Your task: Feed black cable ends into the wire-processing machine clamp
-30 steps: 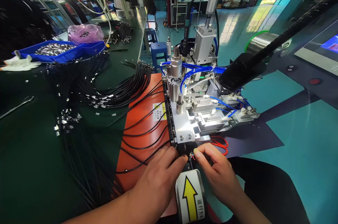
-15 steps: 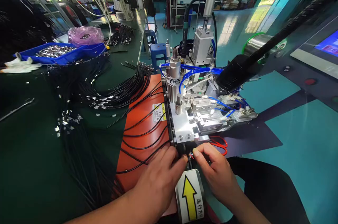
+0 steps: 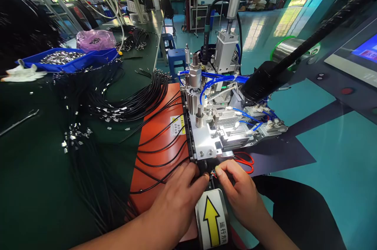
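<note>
Close to the machine's front edge, my left hand (image 3: 184,193) has its fingers curled with the thumb and fingertips near a black cable; how much of it they grip is hidden. My right hand (image 3: 240,187) pinches at small coloured wires (image 3: 213,173) between thumb and index finger. Just beyond both hands stands the metal machine (image 3: 206,136) with its cylinders and blue tubes. Several black cables (image 3: 161,148) run across the orange plate (image 3: 153,134) into the machine's left side. Below the fingertips lies a white plate with a yellow arrow (image 3: 211,218).
Red-handled scissors (image 3: 246,161) lie right of the machine front. Bundles of black cables (image 3: 153,93) cover the green table (image 3: 29,171), with a blue tray (image 3: 91,61) behind. A black hose (image 3: 262,85) and a control panel (image 3: 347,65) stand at the right.
</note>
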{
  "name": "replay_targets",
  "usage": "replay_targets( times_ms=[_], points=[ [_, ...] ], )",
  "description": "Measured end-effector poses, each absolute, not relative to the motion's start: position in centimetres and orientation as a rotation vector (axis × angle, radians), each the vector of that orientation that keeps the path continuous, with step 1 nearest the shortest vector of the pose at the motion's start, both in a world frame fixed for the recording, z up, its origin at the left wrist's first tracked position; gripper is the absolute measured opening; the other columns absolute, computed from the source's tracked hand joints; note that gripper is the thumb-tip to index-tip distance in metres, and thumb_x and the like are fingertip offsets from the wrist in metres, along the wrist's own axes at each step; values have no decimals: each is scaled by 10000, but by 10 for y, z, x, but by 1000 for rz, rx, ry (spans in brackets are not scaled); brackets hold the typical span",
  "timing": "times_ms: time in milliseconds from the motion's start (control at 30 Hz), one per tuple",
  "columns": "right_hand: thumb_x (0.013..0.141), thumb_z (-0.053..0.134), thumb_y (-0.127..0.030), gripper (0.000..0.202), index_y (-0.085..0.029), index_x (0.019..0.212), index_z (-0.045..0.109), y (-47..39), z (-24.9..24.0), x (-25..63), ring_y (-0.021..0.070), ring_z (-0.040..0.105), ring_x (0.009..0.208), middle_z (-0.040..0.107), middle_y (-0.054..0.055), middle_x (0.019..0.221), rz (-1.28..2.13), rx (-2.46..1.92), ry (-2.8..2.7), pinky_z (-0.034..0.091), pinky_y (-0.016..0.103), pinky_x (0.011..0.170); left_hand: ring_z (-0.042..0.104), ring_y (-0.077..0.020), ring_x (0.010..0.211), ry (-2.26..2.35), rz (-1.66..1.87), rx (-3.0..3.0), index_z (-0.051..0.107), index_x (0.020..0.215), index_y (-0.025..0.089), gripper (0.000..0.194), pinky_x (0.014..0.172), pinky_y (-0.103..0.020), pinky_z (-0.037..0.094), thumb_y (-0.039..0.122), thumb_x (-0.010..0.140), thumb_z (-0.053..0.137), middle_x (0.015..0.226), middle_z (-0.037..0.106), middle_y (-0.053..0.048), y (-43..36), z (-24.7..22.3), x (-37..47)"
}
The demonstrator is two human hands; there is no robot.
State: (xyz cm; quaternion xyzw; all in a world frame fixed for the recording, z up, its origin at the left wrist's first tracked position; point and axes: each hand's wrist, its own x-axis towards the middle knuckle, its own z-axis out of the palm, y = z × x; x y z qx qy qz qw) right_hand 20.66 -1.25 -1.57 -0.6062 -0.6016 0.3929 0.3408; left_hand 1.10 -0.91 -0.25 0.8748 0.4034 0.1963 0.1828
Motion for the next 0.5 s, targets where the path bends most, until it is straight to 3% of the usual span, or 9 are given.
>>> replay_targets(
  times_ms=[233,500],
  points=[
    [983,497,-464,301,-237,831,625,-20,-8,213,175,624,732,658,-10,782,1096,-1707,-1387,468,253,656,507,-228,934,1115,586,2452,551,1198,211,327,797,-361,465,32,929,507,1060,518,-72,-10,-5,10],
    [912,595,-474,279,-232,804,681,-29,4,204,187,644,691,703,4,756,1226,-1715,-1340,481,257,616,496,-226,902,1112,585,2468,557,1179,203,327,764,-351,460,22,911,508,1015,499,-66,-10,-5,10]
  ],
)
